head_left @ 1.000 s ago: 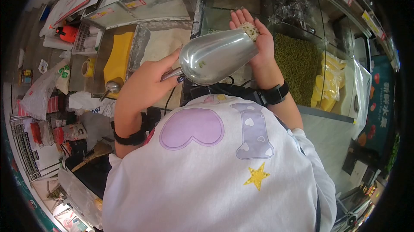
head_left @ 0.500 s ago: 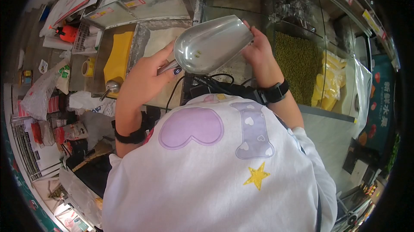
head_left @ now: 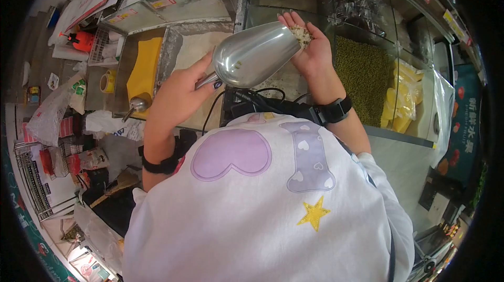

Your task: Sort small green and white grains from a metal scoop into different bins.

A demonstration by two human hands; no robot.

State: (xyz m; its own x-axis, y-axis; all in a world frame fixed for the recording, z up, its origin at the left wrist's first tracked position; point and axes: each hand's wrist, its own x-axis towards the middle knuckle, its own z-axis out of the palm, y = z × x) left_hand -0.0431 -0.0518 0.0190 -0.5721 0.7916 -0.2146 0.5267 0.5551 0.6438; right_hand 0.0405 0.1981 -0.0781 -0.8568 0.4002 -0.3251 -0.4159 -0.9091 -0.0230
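My left hand [head_left: 185, 90] is closed around the handle of a shiny metal scoop [head_left: 252, 56], held tilted with its mouth to the right. A few small greenish beans [head_left: 238, 65] lie inside the scoop. My right hand [head_left: 315, 51] is palm up at the scoop's mouth, fingers stretched out. On its palm and fingers rests a small heap of pale grains mixed with some darker bits [head_left: 301, 36]. The scoop's lip meets this heap and hides part of the palm and fingers.
Right of my hands stands a bin of green beans [head_left: 362, 75], beside yellow packages [head_left: 404, 96]. Behind my left hand are bins of white powder or grain [head_left: 197, 51] and yellow material [head_left: 144, 64]. A small metal scoop [head_left: 137, 105] rests there. Black cables [head_left: 257, 94] run before me.
My right hand has opened out flat under the scoop's mouth, and the pale grains now show on it. The scoop has turned slightly, its mouth dipping toward that hand.
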